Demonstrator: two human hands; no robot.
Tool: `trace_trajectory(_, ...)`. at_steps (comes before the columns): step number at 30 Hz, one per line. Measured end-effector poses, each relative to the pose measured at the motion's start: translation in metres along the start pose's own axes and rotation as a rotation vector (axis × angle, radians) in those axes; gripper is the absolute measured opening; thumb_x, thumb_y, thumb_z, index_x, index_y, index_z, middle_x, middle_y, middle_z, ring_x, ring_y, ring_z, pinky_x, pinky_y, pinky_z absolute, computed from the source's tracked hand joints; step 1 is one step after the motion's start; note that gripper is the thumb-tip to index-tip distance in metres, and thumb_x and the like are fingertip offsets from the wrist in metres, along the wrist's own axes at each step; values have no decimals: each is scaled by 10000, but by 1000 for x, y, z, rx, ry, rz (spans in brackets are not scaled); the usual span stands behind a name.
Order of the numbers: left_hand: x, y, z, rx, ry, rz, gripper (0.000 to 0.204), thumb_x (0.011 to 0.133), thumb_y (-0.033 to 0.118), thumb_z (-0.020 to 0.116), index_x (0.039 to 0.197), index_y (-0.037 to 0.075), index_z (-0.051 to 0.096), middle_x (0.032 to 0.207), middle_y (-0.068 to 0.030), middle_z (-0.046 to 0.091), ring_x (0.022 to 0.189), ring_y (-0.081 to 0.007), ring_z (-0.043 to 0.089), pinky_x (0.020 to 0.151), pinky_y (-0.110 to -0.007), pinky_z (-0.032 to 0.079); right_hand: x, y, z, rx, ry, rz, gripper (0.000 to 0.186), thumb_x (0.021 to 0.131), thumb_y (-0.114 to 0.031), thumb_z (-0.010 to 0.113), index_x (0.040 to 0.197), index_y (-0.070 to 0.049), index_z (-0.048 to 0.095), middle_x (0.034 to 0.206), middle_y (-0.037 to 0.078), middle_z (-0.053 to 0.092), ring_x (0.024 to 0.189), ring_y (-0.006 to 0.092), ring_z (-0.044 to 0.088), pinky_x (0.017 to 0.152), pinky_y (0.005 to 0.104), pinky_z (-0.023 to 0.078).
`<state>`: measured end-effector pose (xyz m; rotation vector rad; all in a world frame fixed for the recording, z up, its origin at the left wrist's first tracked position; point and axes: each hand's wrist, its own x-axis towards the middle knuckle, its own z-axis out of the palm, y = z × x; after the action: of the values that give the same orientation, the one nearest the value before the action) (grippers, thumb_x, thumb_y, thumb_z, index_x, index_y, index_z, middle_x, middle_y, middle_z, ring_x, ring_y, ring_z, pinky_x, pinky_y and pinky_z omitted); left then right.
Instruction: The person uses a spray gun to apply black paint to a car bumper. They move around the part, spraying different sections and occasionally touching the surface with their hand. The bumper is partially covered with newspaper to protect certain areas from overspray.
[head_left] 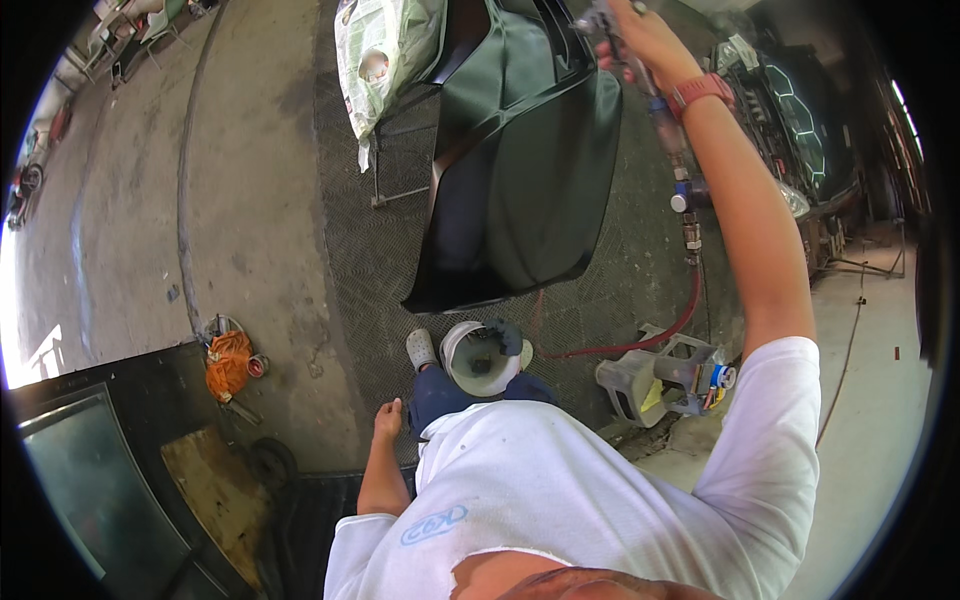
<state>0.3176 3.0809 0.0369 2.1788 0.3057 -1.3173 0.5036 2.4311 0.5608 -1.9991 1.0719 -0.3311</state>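
At 12 o'clock, the glossy black car body panel [530,200] lies face-up, probably to keep its broad surface reachable. At 11, a paper-wrapped part [385,75] sits beside it, the wrapping likely shielding what it covers. The bucket [453,368] stands at 6 between the feet, seemingly for easy reach. The red hose [688,312] hangs at 3, apart from the panel.

The right hand [645,48] stretches to 1, fingers wrapped around a spray gun [600,22]. The left hand [388,420] hangs at 7, fingers loosely bent, apparently empty; how far they close, I cannot tell.

Grey floor [260,250], white bucket [484,384], red hose [622,349], orange bundle [229,362]
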Motion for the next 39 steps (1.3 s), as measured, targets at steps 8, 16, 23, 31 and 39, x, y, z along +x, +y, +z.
trace_trajectory(8,10,6,11,-94,7,15,600,1046,519,629,1289,-23,717,1229,-211,750,1172,-302,697,1043,-414,511,5,-44,46,471,-283,-168,496,1140,-528,439,1105,-93,676,761,89,683,619,234,694,524,384,572)
trace_trajectory(16,6,3,15,-98,13,29,598,1043,503,642,1274,-43,714,1197,-214,756,1150,-304,702,1021,-414,521,93,24,-25,200,57,-37,578,1090,-613,468,1168,-78,671,850,109,726,657,209,716,480,355,531)
trace_trajectory(23,1,0,3,-57,-4,-29,599,1044,495,642,1305,-42,700,1259,-236,736,1196,-329,693,1048,-429,513,74,30,-21,-167,59,-31,720,1028,-668,498,1239,-1,669,871,144,720,677,227,725,533,346,554)
trace_trajectory(31,9,21,7,-93,-7,-14,591,1051,501,637,1320,-22,699,1274,-223,735,1206,-330,690,1059,-433,505,61,9,21,-128,-87,-27,689,1039,-666,490,1202,-23,674,847,115,715,672,198,716,498,338,525)
trace_trajectory(39,13,7,13,-195,7,33,584,1053,490,642,1305,-34,701,1210,-198,752,1145,-285,698,1022,-416,521,97,30,-3,-163,131,-112,688,1043,-643,487,1210,-9,697,903,164,755,676,227,730,539,373,557)
